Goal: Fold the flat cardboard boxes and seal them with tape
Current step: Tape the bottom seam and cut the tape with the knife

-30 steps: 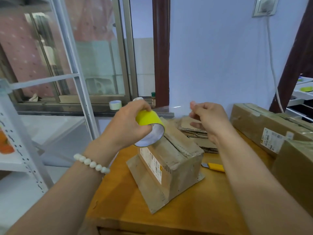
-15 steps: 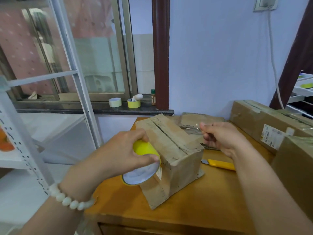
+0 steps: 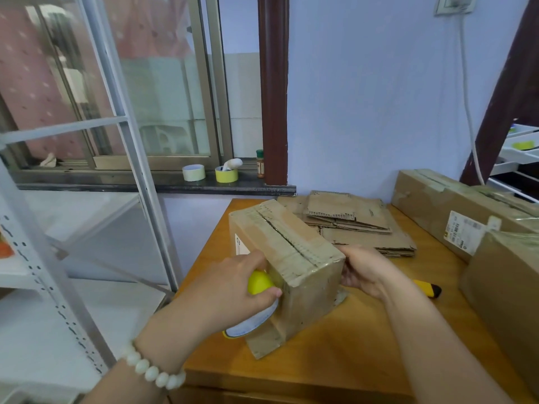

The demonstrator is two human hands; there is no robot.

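Wood table (image 3: 364,345): L hand (image 3: 230,290) grips yellow tape roll (image 3: 258,282); R hand (image 3: 364,271) holds corrugated box (image 3: 291,252).

Flat cardboard stack (image 3: 358,225) lies behind the folded box (image 3: 294,258) on the table (image 3: 364,354).

The left hand (image 3: 230,290) grips a yellow tape roll (image 3: 256,284) against the folded box (image 3: 294,258); the right hand (image 3: 364,271) holds its far side on the worktop (image 3: 350,360).

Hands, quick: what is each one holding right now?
Left hand: grips the yellow tape roll against the cardboard box, at its near end.
Right hand: against the cardboard box's right side; grip cannot be told.
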